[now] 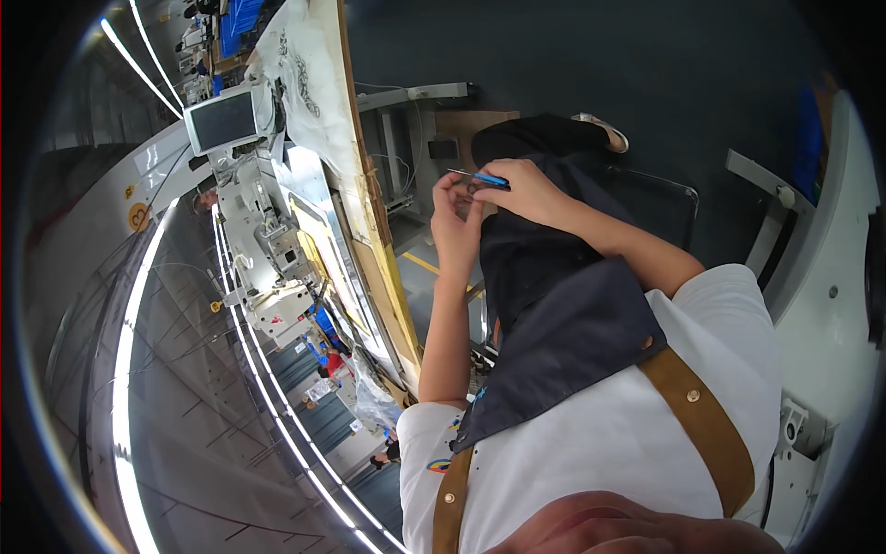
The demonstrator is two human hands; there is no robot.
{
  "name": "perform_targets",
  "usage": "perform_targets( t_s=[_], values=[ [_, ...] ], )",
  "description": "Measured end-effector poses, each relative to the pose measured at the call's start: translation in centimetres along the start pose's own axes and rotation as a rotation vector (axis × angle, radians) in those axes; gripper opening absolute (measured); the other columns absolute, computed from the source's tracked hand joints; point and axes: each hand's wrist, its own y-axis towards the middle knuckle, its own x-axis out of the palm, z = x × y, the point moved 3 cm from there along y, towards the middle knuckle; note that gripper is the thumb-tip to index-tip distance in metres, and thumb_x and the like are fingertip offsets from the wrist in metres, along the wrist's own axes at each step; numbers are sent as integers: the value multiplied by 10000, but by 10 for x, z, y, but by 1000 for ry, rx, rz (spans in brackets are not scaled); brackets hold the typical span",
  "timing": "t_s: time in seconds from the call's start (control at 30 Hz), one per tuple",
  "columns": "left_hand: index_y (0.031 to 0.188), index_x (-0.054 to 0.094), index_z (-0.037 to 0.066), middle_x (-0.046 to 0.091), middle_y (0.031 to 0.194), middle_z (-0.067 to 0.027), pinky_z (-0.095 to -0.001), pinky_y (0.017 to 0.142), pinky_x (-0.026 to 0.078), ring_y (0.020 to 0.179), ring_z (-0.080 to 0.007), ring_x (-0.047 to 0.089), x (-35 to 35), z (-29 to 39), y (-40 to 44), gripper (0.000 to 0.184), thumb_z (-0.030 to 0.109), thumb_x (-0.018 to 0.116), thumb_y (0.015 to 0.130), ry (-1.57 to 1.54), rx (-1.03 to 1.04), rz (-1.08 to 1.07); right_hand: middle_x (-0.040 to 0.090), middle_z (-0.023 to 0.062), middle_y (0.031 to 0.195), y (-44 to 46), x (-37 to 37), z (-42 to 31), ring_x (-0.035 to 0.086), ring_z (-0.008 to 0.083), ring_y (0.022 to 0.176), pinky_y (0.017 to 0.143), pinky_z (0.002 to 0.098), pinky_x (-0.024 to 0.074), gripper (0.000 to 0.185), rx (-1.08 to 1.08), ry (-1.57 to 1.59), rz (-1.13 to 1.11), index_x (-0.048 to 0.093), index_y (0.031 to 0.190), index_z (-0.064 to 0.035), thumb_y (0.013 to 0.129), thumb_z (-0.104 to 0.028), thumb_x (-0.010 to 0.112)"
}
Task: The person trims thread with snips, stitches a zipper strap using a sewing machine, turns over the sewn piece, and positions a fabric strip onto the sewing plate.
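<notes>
In the head view both my hands meet above my lap, over the dark apron (554,342). My right hand (528,191) is closed around a slim blue-handled tool (491,179). Its thin metal tip points to the left, over the fingers of my other hand; the exact kind of tool is too small to tell. My left hand (453,214) is raised with its fingers curled and pinched close to the tool. Something small and dark shows between the two hands, but I cannot make out what it is.
Left of my hands runs a worktable with a worn wooden edge (374,212) and a sewing machine (263,222) with a screen (222,122). A dark phone-like object (443,150) lies beyond my hands. A white machine or table panel (831,268) stands at right.
</notes>
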Motion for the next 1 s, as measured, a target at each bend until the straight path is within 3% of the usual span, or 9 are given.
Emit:
perform_targets(
  t_s=[0.3,0.33,0.47,0.57,0.63,0.73,0.77,0.87,1.0],
  values=[
    [1434,410,-6,715,1053,-132,-309,909,538,963,-217,713,-27,17,24,594,28,698,915,134,34,-182,646,108,818,25,0,-1,641,161,765,687,316,487,195,-74,46,138,623,977,35,942,-144,690],
    [1413,452,-6,705,1144,-152,-329,938,534,1052,-238,702,-36,35,32,553,45,700,922,154,5,-157,643,105,822,31,-4,-2,641,149,773,691,312,488,199,-68,65,209,612,999,33,955,-149,679],
    [1425,490,41,616,1370,-134,-376,1038,459,1284,-230,570,-75,112,83,519,91,683,946,332,306,31,665,136,852,72,-30,44,664,226,761,712,344,499,194,-59,268,507,584,1049,0,992,-177,638],
    [1418,494,21,595,1387,-151,-399,1062,433,1293,-287,550,-92,158,138,527,135,695,944,525,517,171,664,131,872,91,-47,93,649,215,769,742,338,508,188,36,142,651,583,1070,-1,1017,-181,601],
    [1438,456,-18,533,1436,-200,-460,1106,397,1330,-386,497,-98,163,180,591,213,701,953,696,600,200,660,139,878,99,-51,119,648,209,776,756,336,511,191,105,110,691,583,1063,8,1026,-179,584],
    [1497,370,-41,452,1501,-243,-500,1164,326,1418,-430,395,-93,134,226,692,259,693,963,903,624,176,660,137,870,102,-44,141,665,208,802,756,335,511,193,97,202,724,581,1054,10,1027,-180,581],
    [1545,279,-52,343,1571,-275,-501,1202,264,1489,-447,276,-93,114,237,785,281,691,966,881,586,125,663,134,872,101,-42,144,688,195,844,744,325,515,175,115,211,732,577,1060,11,1031,-161,573],
    [1575,229,-37,244,1629,-272,-481,1232,205,1531,-425,196,-80,81,247,756,177,644,981,838,542,65,668,135,877,96,-58,111,703,188,859,733,311,520,160,121,221,654,572,1073,16,1033,-138,568],
    [1594,219,-4,233,1643,-252,-468,1238,189,1543,-402,184,-76,81,250,677,-3,513,984,810,449,104,678,109,927,90,-69,96,697,163,804,725,291,526,155,100,259,640,565,1083,20,1051,-130,544]
  ],
)
